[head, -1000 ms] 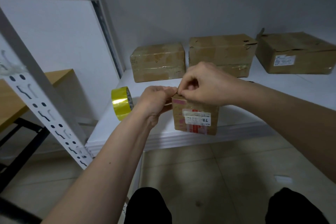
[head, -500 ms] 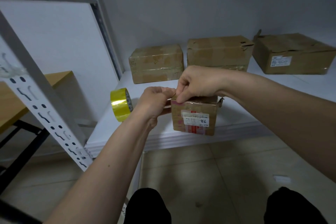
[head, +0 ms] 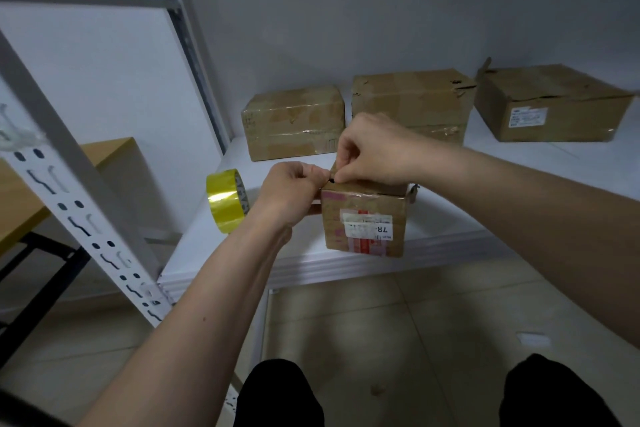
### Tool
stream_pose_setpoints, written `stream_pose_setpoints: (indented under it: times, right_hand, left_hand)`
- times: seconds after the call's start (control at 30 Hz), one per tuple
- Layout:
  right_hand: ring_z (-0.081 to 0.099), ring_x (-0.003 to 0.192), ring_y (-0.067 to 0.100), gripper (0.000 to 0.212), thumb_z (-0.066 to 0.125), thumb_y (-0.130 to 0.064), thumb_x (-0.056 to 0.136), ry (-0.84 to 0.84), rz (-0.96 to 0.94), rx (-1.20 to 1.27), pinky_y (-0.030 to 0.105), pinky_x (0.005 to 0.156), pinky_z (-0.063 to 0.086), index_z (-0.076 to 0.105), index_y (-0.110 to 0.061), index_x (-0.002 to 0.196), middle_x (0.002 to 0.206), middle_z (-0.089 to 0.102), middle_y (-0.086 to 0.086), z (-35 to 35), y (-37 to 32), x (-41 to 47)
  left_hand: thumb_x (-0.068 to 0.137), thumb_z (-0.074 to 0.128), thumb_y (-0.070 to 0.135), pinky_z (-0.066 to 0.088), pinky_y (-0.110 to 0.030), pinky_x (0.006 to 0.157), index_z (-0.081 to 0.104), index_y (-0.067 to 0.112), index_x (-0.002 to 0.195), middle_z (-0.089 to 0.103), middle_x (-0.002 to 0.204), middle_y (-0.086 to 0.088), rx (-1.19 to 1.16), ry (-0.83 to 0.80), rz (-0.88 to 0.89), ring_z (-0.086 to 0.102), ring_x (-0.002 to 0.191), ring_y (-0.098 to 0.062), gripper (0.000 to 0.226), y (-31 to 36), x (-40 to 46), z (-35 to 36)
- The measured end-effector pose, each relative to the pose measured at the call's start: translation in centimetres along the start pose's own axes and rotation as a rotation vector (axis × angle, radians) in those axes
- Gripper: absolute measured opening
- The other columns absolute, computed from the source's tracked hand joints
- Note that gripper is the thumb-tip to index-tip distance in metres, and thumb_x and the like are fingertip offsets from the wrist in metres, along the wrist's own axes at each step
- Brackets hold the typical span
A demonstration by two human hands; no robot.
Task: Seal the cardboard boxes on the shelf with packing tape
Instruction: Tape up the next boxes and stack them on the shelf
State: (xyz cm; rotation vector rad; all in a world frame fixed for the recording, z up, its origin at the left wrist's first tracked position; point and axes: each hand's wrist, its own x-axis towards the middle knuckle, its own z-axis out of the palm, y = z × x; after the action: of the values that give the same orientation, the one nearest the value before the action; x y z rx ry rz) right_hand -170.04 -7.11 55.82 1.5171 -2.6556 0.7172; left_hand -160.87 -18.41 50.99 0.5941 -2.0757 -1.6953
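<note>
— Both hands meet at the top left corner of the small cardboard box (head: 363, 218): the right hand (head: 372, 149) has its fingers curled, thumb and forefinger pinched on something small and dark at that corner, and the left hand (head: 291, 189) is curled just beside it, its fingertips pinched up against the right ones.

— Can you tell what they pinch?

— No, it is too small; only a dark speck shows between the fingertips. I cannot tell whether tape runs between them.

— Where is the box itself?

— Directly under the grip, upright at the front edge of the white shelf (head: 346, 267), its labelled face with red stripes turned toward the camera. The left hand's heel lies against its left side.

— And the tape?

— A yellow tape roll (head: 227, 199) stands on edge on the shelf, left of the left hand, near but apart from it.

— Beyond the hands?

— Three larger boxes sit along the back: a taped box (head: 294, 123) just behind the grip, a torn box (head: 410, 97) behind the right hand, and a labelled box (head: 550, 104) farther right. To the left rises a slotted shelf upright (head: 79, 215), with a wooden table (head: 20, 198) behind it. Below, tiled floor and two dark knees.
</note>
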Motion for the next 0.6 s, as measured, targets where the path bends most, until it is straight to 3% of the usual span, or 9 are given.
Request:
stream_pose_setpoints:
  times: [0.13, 0.27, 0.37, 0.43, 0.53, 0.6]
  right_hand:
    - [0.063, 0.082, 0.023, 0.012, 0.062, -0.016, 0.087, 0.037, -0.138, -0.320, 0.022, 0.046, 0.035, 0.068, -0.009, 0.079, 0.084, 0.066, 0.006, 0.2, -0.9, -0.4]
    - [0.046, 0.057, 0.019, 0.032, 0.057, -0.010, 0.087, 0.029, -0.205, -0.501, 0.026, 0.043, 0.029, 0.041, -0.011, 0.059, 0.063, 0.041, 0.002, 0.1, -1.9, -0.6]
    - [0.047, 0.061, 0.020, 0.033, 0.058, -0.006, 0.083, -0.020, -0.212, -0.438, 0.031, 0.054, 0.043, 0.038, -0.014, 0.058, 0.061, 0.038, -0.002, -0.3, -2.1, 0.0]
    - [0.053, 0.069, 0.019, 0.025, 0.062, -0.008, 0.082, -0.067, -0.158, -0.306, 0.034, 0.063, 0.048, 0.051, -0.013, 0.060, 0.063, 0.048, -0.003, -0.6, -1.2, 0.6]
    - [0.057, 0.068, 0.013, 0.018, 0.064, -0.012, 0.085, -0.133, -0.058, -0.112, 0.028, 0.061, 0.048, 0.066, -0.011, 0.068, 0.072, 0.065, 0.000, -1.0, 0.5, 1.3]
    - [0.061, 0.072, 0.013, 0.013, 0.066, -0.015, 0.087, -0.156, -0.012, 0.019, 0.031, 0.069, 0.054, 0.071, -0.006, 0.079, 0.086, 0.072, 0.007, -0.9, 1.5, 1.4]
  left_hand:
    - [0.101, 0.053, 0.010, 0.058, -0.023, 0.058, 0.064, 0.005, 0.079, 0.068, 0.074, -0.009, 0.042, -0.003, 0.024, 0.066, 0.065, -0.015, 0.025, 0.2, -0.1, 0.0]
    - [0.099, 0.055, 0.009, 0.059, -0.032, 0.066, 0.062, 0.009, 0.071, 0.067, 0.072, -0.009, 0.129, 0.012, 0.067, 0.067, 0.072, -0.021, 0.029, 0.1, 0.3, -0.1]
    - [0.097, 0.057, 0.005, 0.060, -0.039, 0.074, 0.063, 0.011, 0.074, 0.068, 0.079, -0.013, 0.184, 0.034, 0.105, 0.066, 0.077, -0.025, 0.024, 0.1, 0.5, -0.2]
    - [0.095, 0.060, 0.003, 0.061, -0.040, 0.077, 0.067, 0.014, 0.079, 0.071, 0.088, -0.015, 0.234, 0.024, 0.135, 0.069, 0.082, -0.028, 0.020, 0.3, 0.5, -0.3]
    - [0.089, 0.069, 0.005, 0.060, -0.041, 0.083, 0.075, 0.016, 0.084, 0.074, 0.086, -0.008, 0.381, -0.032, 0.181, 0.072, 0.086, -0.026, 0.013, 1.2, 0.9, -1.1]
    - [0.084, 0.076, 0.010, 0.060, -0.030, 0.081, 0.078, 0.017, 0.087, 0.074, 0.077, 0.001, 0.551, -0.085, 0.233, 0.072, 0.078, -0.014, 0.008, 2.4, 1.4, -1.6]
